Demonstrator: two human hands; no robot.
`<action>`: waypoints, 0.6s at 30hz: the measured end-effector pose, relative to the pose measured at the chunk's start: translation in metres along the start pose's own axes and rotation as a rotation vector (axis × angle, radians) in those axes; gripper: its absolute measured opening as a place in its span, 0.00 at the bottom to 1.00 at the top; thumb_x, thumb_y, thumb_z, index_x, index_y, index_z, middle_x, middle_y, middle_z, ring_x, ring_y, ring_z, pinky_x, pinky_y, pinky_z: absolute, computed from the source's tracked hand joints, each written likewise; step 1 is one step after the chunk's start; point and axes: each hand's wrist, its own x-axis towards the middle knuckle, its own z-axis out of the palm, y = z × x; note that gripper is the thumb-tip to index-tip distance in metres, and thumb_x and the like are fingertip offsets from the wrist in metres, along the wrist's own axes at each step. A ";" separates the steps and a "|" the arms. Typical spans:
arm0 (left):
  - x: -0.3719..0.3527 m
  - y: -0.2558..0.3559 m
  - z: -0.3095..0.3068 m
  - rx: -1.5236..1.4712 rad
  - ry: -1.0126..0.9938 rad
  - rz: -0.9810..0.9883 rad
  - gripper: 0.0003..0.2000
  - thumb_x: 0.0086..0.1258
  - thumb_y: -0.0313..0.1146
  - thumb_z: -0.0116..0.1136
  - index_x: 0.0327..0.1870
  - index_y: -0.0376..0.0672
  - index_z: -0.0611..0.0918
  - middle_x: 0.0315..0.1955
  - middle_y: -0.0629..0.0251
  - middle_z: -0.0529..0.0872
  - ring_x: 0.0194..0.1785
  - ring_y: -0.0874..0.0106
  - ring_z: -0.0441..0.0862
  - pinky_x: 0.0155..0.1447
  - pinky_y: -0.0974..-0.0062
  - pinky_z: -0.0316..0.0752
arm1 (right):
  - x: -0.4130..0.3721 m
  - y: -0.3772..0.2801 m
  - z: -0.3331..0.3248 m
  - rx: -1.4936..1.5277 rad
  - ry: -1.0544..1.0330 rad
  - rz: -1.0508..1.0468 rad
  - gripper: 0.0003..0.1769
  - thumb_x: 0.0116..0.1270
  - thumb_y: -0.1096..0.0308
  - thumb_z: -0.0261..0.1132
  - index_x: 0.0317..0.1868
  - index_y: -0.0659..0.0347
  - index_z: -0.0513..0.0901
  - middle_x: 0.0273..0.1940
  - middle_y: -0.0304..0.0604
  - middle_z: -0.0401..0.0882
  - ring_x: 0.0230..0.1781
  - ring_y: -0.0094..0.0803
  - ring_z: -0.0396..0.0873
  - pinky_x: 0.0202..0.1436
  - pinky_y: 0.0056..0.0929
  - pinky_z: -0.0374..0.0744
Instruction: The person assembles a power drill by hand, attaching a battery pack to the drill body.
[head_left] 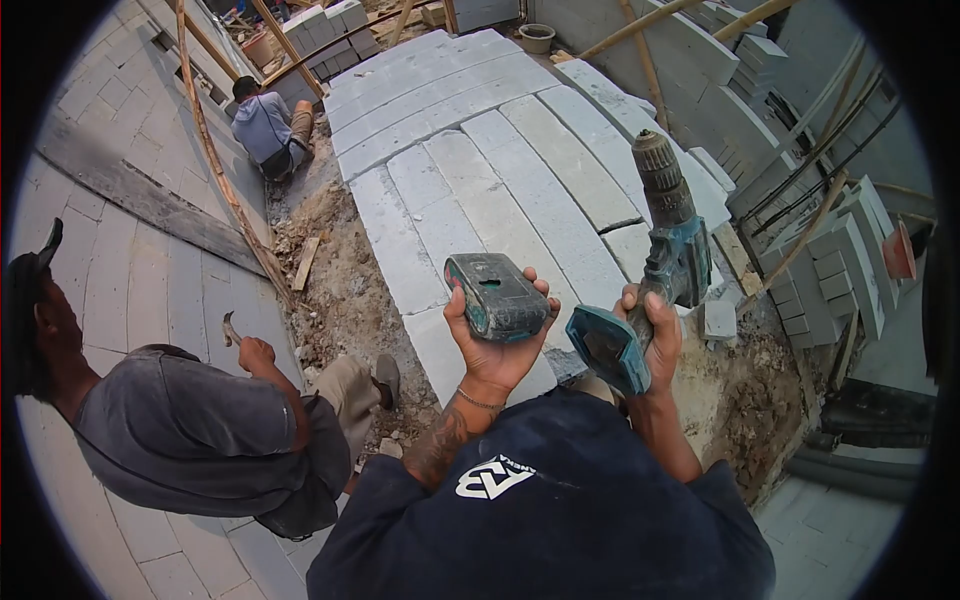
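Observation:
My left hand (496,362) holds a dark, dusty battery pack (497,296) from below, its fingers and thumb round the sides. In my right hand (655,345) is a teal and black cordless drill (678,255), gripped by the handle. The drill points up and away from me, and its chuck (655,160) shows no bit that I can make out. The wide base of the drill (608,348) is turned towards me, with a dark hollow underside. Battery pack and drill are apart, both held in front of my chest above pale blocks.
Large pale blocks (480,180) lie in rows ahead. On the left a person (190,430) holds a hammer (229,328); another person (270,130) crouches farther off. Wooden poles (215,150) lean at the left wall. Stacked blocks (840,260) and an orange bucket (898,252) are at right.

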 end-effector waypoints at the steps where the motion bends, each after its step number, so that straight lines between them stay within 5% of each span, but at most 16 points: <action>1: -0.001 -0.002 -0.001 -0.020 -0.002 -0.024 0.31 0.59 0.61 0.56 0.56 0.47 0.72 0.50 0.55 0.77 0.54 0.61 0.75 0.61 0.56 0.69 | 0.002 0.001 0.000 0.205 0.030 0.084 0.15 0.68 0.59 0.57 0.37 0.65 0.73 0.27 0.41 0.75 0.23 0.23 0.75 0.27 0.20 0.75; 5: -0.003 -0.004 0.007 0.092 0.034 0.016 0.33 0.61 0.63 0.52 0.56 0.43 0.71 0.49 0.55 0.75 0.56 0.61 0.72 0.61 0.58 0.69 | 0.007 0.016 -0.015 0.277 0.136 0.157 0.12 0.69 0.60 0.56 0.35 0.61 0.72 0.30 0.38 0.75 0.26 0.24 0.76 0.29 0.24 0.78; 7: -0.006 -0.009 0.011 0.421 0.146 0.108 0.34 0.62 0.64 0.51 0.57 0.42 0.70 0.49 0.55 0.76 0.57 0.59 0.74 0.62 0.57 0.70 | 0.008 0.023 -0.019 0.228 0.178 0.138 0.11 0.68 0.61 0.57 0.36 0.61 0.72 0.33 0.38 0.76 0.26 0.23 0.76 0.28 0.22 0.76; 11: -0.007 -0.016 0.022 0.779 0.107 0.129 0.27 0.67 0.51 0.56 0.57 0.41 0.66 0.49 0.56 0.77 0.55 0.62 0.77 0.59 0.61 0.74 | 0.012 0.030 -0.022 -0.052 0.236 -0.024 0.11 0.66 0.64 0.59 0.40 0.62 0.70 0.31 0.40 0.75 0.25 0.26 0.76 0.31 0.25 0.76; 15: -0.001 -0.022 0.010 0.776 0.155 0.037 0.23 0.67 0.38 0.60 0.57 0.38 0.65 0.47 0.60 0.75 0.50 0.74 0.76 0.53 0.74 0.76 | 0.017 0.031 -0.016 -0.209 0.299 -0.200 0.15 0.64 0.68 0.61 0.46 0.64 0.67 0.31 0.42 0.75 0.25 0.28 0.77 0.32 0.26 0.76; 18: -0.006 -0.029 0.004 0.718 0.149 -0.022 0.25 0.65 0.38 0.61 0.57 0.38 0.65 0.46 0.62 0.75 0.49 0.75 0.75 0.52 0.75 0.75 | 0.018 0.035 -0.016 -0.233 0.341 -0.238 0.16 0.64 0.67 0.61 0.46 0.65 0.66 0.32 0.43 0.74 0.25 0.30 0.77 0.33 0.27 0.76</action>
